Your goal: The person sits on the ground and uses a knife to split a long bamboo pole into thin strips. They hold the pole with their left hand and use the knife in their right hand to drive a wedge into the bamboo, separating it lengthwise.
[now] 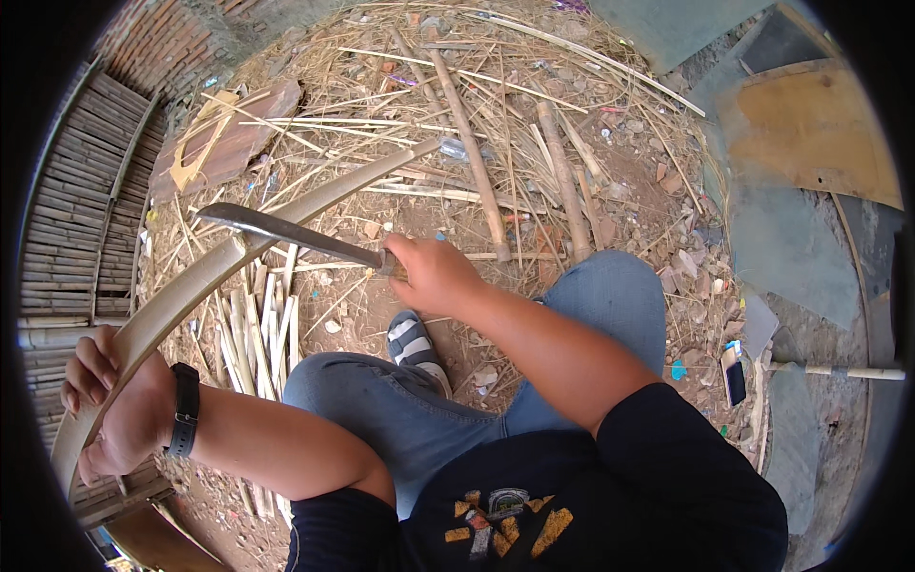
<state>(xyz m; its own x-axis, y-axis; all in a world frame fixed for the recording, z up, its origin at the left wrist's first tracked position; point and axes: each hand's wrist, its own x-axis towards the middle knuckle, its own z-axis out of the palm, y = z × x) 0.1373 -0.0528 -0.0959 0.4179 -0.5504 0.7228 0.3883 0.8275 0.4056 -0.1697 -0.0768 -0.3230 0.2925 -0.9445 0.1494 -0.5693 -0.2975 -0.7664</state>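
Observation:
My left hand [133,419], with a black watch [186,410] on its wrist, is wrapped round the lower end of a long split bamboo strip [329,195]. The strip slants up and away to the right, its far end over the littered ground. In my right hand [437,276] is the handle of a machete [310,236], mostly hidden by my fingers. Its dark curved blade points left and meets the strip near the middle, where a pale nick [240,244] shows. How deep the edge sits in the bamboo I cannot tell.
A bundle of split bamboo pieces [255,329] lies by my left knee. Ahead are round poles [472,157], loose slivers and rubble. A bamboo slat wall [81,191] stands at left, grey sheets [796,253] at right. A phone [733,374] lies to the right of my knee.

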